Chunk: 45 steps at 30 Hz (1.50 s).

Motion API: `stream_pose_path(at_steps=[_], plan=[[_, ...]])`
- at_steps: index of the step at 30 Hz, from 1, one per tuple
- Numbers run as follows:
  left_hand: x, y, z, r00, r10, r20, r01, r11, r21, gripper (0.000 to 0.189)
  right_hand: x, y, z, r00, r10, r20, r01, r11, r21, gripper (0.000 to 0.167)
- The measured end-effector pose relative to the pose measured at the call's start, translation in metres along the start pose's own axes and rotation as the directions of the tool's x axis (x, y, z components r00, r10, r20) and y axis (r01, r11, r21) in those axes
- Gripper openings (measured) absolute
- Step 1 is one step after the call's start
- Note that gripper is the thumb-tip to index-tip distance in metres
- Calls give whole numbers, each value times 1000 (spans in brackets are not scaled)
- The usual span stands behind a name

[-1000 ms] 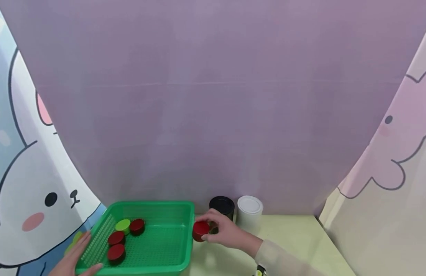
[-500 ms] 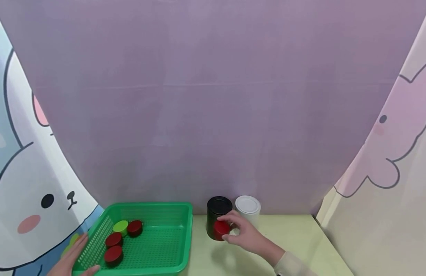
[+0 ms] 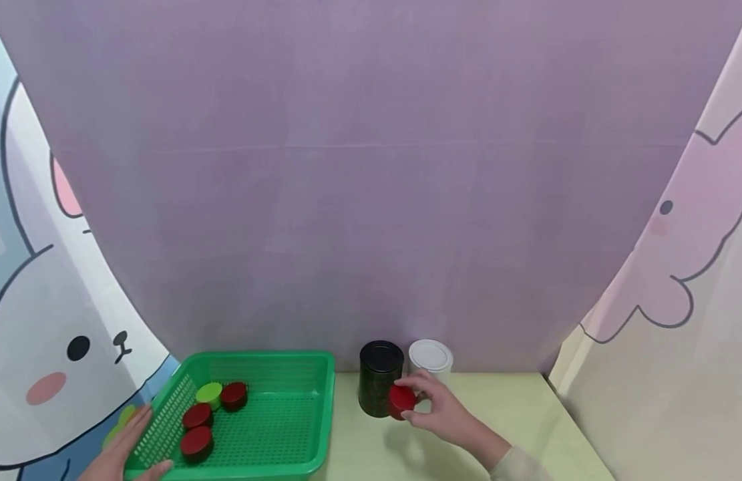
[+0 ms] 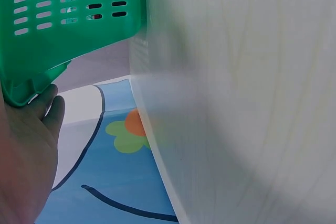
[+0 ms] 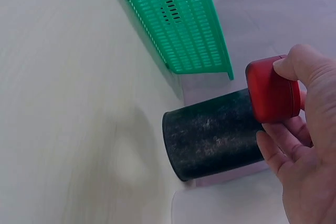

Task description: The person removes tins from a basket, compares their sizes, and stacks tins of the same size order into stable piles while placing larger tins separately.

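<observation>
We're pinching a red pc (image 3: 401, 402) in our R hand (image 3: 438, 411), up off the bench (image 3: 503, 407); blk can (image 3: 374, 387) is standing just ahead-left of it, wht can (image 3: 431, 354) straight ahead. Our L hand (image 3: 119, 453) is resting, straight-fingered, against a green basket (image 3: 277, 431).

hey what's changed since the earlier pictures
The right hand carried its red piece rightward, from beside the green basket to in front of the black can. Nothing was let go or newly held. The left hand on the basket, the four pieces inside, the black can and white can stayed put.
</observation>
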State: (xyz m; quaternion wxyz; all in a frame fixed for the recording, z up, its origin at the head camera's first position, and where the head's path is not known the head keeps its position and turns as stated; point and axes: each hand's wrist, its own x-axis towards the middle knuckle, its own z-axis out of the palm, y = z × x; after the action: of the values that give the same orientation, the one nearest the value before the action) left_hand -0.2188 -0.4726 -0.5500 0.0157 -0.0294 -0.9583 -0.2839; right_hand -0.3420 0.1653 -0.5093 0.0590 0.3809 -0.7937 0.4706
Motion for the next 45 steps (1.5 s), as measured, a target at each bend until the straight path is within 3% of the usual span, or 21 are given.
stream_pose_path(at_steps=[6, 16, 27, 45], plan=[[0, -6, 3, 1000, 9, -21, -9, 1000, 6, 112, -8, 7, 1, 1000, 21, -16, -21, 1000, 0, 45], [-2, 6, -2, 1000, -13, -2, 13, 1000, 6, 111, -19, 19, 6, 997, -66, -44, 65, 998, -20, 47], [-2, 5, -1, 1000, -7, -11, 7, 1000, 21, 109, -28, 38, 13, 997, -78, 7, 78, 997, -13, 47], [-2, 6, 0, 1000, -10, -25, 11, 999, 39, 110, -36, 55, 21, 994, 92, 63, -95, 994, 50, 45]])
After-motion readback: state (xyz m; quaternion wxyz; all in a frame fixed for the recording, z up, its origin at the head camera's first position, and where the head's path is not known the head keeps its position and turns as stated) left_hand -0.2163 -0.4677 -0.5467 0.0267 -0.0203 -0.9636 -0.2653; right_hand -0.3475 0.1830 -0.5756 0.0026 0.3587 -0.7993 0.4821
